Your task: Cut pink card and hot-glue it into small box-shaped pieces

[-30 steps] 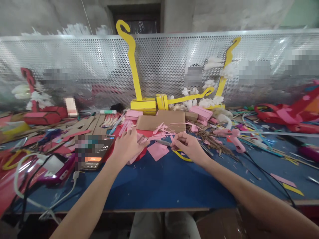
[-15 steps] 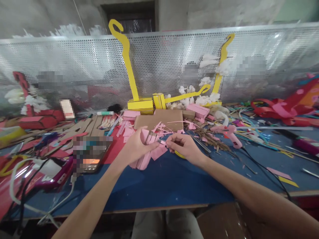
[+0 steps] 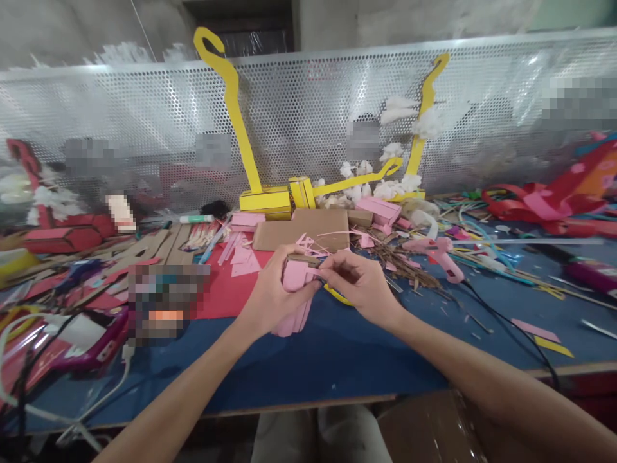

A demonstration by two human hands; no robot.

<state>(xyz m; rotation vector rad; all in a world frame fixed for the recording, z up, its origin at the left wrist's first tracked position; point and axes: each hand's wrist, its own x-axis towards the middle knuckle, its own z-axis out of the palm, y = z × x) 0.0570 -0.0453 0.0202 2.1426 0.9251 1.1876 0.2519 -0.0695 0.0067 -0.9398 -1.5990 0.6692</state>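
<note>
My left hand (image 3: pixel 270 289) is closed around a pink paper-covered box (image 3: pixel 292 315), held upright and tilted above the table. Bare brown cardboard shows along its top edge. At that edge, the fingertips of my right hand (image 3: pixel 354 283) pinch a small pink paper strip (image 3: pixel 312 271), which lies against the box. Beneath my right hand, a yellow loop (image 3: pixel 337 296) that looks like a scissor handle shows in part; the rest is hidden. Behind both hands are thin pink paper offcuts (image 3: pixel 306 243) and a brown cardboard piece (image 3: pixel 279 236).
A pink glue gun (image 3: pixel 443 254) with a black cord lies at the right. Yellow hook-shaped stands (image 3: pixel 241 135) rise before a perforated metal screen (image 3: pixel 299 116). Red paper (image 3: pixel 222 289) and a partly blurred phone (image 3: pixel 166 302) lie left. Sticks and scraps crowd the back.
My left hand has lifted and turned the pink box towards the middle. My right hand has brought the pink strip to the box's top edge. The view has shifted slightly.
</note>
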